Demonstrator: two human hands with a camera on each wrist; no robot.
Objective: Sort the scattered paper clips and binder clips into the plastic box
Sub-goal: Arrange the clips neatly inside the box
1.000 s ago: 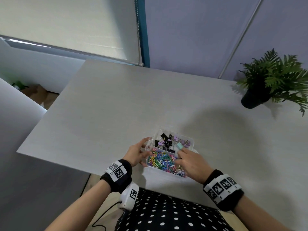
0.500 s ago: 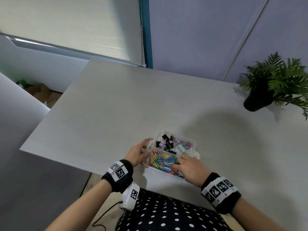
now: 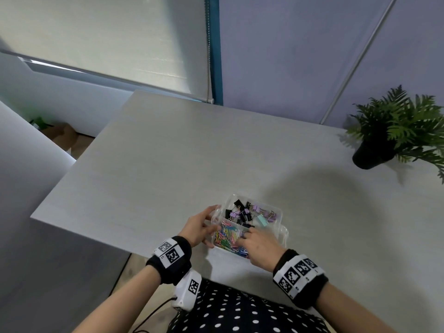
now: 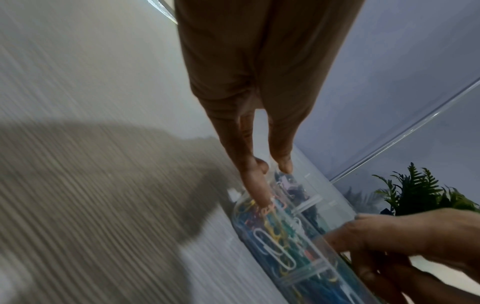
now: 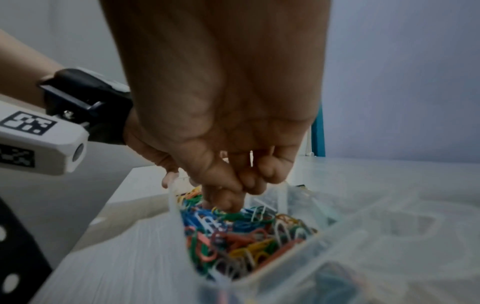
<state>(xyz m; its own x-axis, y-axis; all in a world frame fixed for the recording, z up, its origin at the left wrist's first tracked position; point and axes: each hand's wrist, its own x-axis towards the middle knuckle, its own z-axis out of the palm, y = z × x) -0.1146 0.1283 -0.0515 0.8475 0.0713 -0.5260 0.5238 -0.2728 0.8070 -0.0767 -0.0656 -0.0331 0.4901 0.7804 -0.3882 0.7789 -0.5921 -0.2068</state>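
Left grip: the left hand [image 3: 195,228] rests with fairly straight fingers [image 4: 255,185] against the left wall of the clear, two-compartment plastic box [image 3: 280,216], steadying it rather than clasping it.
Right grip: the right hand [image 3: 260,248] dips its bunched fingertips [image 5: 228,200] into the near compartment; I cannot tell whether a clip is pinched between them.
Where the things are: the colourful coated-wire paper clips [image 3: 227,237] fill the near compartment, and the black, lilac and mint metal binder clips [image 3: 248,215] lie in the far one; the box sits near the front edge of the pale wood-grain worktop [image 3: 168,164].
Risk, snagging: the looped wire clips look tangled, so a lifted one may drag others out with it.
Risk, sliding: the box looks light and smooth-walled; a push from the right hand could shift or tip it towards the edge if the left hand lets go.
Risk, mixing: the divider looks low, so clips may spill across it.
Textures: glossy translucent plastic, slick vinyl-coated wire, matte grained worktop.
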